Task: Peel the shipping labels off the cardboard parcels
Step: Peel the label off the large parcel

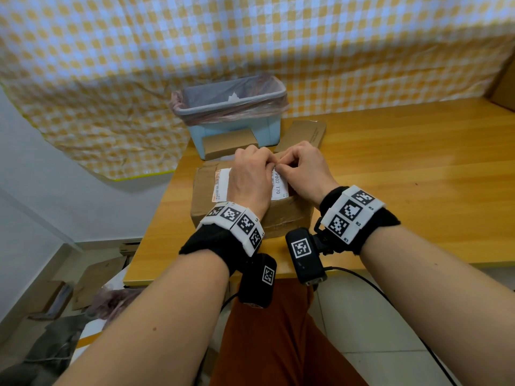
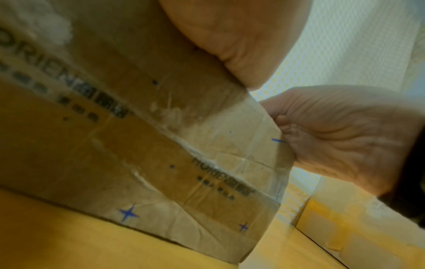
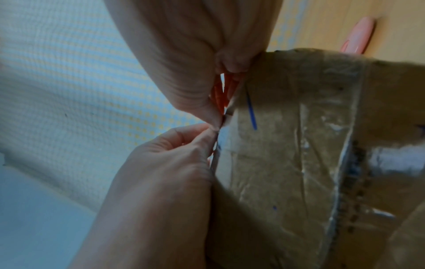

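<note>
A brown taped cardboard parcel sits on the wooden table with a white shipping label on its top face. Both hands lie on top of it. My left hand covers the label's middle, fingers curled at the label's far edge. My right hand meets it there, fingertips curled. In the right wrist view the right hand and left hand pinch a thin white label edge at the parcel's rim. The left wrist view shows the parcel's taped side.
A light blue bin lined with a plastic bag stands behind the parcel. Flat cardboard pieces lean near it. A pink object lies on the table beyond the parcel. Cardboard scraps lie on the floor at left. A checked cloth hangs behind.
</note>
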